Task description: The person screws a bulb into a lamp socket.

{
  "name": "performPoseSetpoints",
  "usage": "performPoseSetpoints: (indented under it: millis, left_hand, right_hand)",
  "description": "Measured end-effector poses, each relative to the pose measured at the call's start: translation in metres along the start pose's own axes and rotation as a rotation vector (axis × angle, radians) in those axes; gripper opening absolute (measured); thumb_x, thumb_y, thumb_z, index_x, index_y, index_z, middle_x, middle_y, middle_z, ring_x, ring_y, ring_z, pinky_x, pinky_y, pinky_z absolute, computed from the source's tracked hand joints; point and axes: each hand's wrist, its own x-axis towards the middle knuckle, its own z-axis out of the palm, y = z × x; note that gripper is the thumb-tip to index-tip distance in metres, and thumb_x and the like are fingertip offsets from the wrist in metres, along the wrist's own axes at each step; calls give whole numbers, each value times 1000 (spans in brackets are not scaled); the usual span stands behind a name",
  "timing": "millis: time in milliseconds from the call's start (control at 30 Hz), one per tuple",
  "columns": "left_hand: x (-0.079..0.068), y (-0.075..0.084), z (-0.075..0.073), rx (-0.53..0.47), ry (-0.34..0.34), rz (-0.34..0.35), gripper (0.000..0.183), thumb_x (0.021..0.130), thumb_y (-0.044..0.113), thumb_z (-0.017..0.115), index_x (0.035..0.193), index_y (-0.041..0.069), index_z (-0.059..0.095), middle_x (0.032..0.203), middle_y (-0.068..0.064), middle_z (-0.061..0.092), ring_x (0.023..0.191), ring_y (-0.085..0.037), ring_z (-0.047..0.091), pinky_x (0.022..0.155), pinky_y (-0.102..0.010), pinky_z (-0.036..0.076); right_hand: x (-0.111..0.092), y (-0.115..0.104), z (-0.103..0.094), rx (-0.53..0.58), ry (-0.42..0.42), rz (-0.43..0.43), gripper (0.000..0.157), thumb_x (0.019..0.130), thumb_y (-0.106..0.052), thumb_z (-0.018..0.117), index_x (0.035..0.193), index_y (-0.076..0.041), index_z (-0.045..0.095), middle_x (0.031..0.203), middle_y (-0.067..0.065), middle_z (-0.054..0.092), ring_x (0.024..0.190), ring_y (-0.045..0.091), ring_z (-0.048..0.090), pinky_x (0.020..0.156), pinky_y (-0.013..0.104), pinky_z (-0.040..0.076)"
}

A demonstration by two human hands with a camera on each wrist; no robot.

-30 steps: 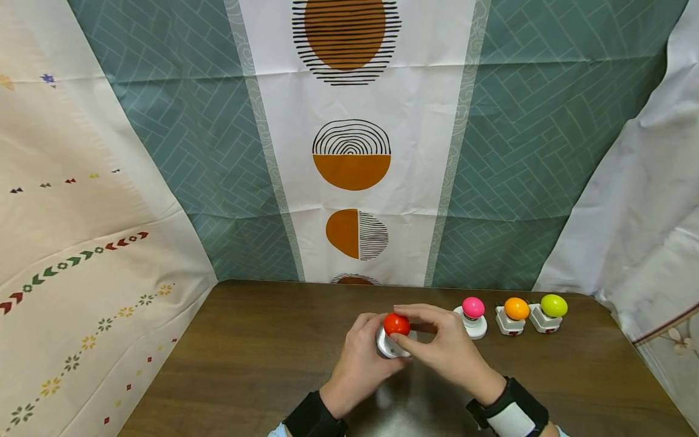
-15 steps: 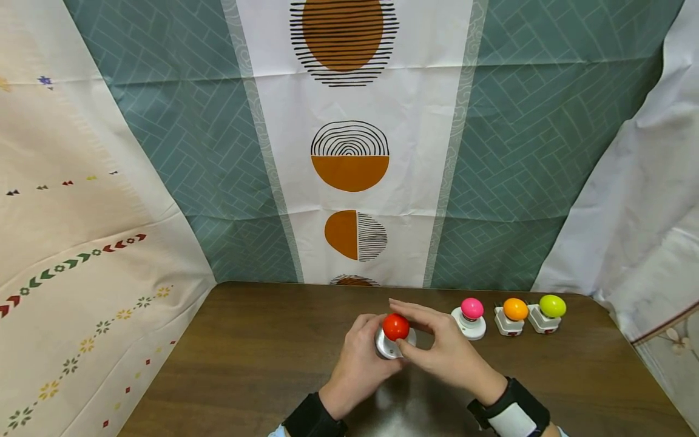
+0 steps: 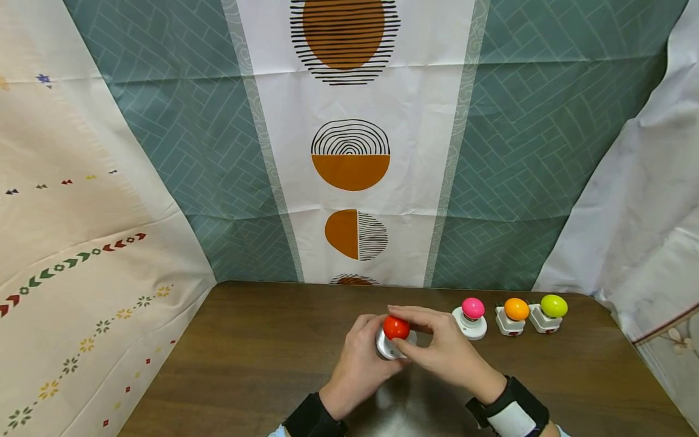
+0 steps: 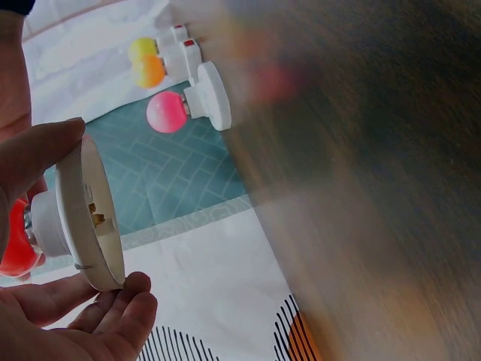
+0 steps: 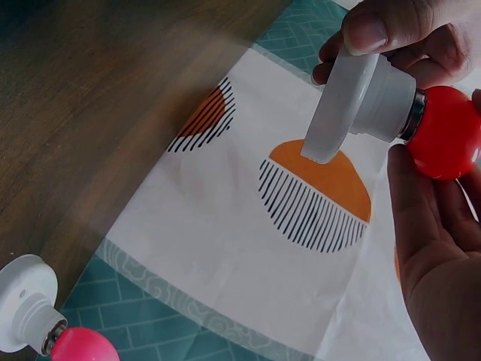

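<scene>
A glossy red light bulb sits in a white lamp holder with a round base, held up off the table. My left hand grips the base by its rim, thumb on one side and fingers on the other. In the left wrist view the hollow underside of the holder shows brass contacts. My right hand has its thumb and fingers around the red bulb. A metal collar is visible between bulb and holder in the right wrist view. Parts of the right fingers are hidden behind the bulb.
On the brown table, a pink bulb stands in a round white holder to the right. Beyond it are an orange bulb and a yellow-green bulb in square white holders. Patterned cloth hangs behind the table.
The right forefinger and thumb have loosened slightly around the red bulb, then come back in on it. The left hand and lamp holder have stayed nearly in place.
</scene>
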Motion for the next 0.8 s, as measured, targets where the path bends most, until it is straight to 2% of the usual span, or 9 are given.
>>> performPoseSetpoints:
  millis: [167,267,500,667,800]
  left_hand:
    - [0,0,0,-4,2,11,65,63,38,82,120,21,56,107,10,46,91,-10,51,79,-23,44]
    - [0,-1,0,-6,1,11,65,64,38,82,120,20,56,107,9,46,91,-9,51,79,-23,44]
    - [0,0,0,-9,-1,1,63,64,35,82,119,20,56,109,9,46,92,-7,51,80,-23,44]
    - [0,1,0,-8,4,-2,64,63,34,82,120,20,56,110,10,46,93,-7,51,80,-23,44]
    - [0,1,0,-10,3,-6,64,64,35,82,120,19,56,110,9,46,93,-8,51,80,-23,44]
  right_hand:
    - [0,0,0,9,38,12,46,71,-7,78,115,-14,64,116,0,60,102,14,58,77,31,48]
    - [0,-1,-1,14,29,20,47,73,-14,78,117,-17,63,119,-3,59,104,13,57,79,30,47]
    - [0,0,-3,9,-19,-3,51,78,-25,75,124,-16,58,126,-2,54,111,15,53,83,31,45]
    - [0,-1,-4,21,-58,-7,49,80,-20,72,126,-15,57,127,-1,53,112,16,52,85,32,44]
    - [-1,0,-4,30,-53,2,48,79,-13,73,124,-13,58,125,-3,55,110,14,53,83,32,45]
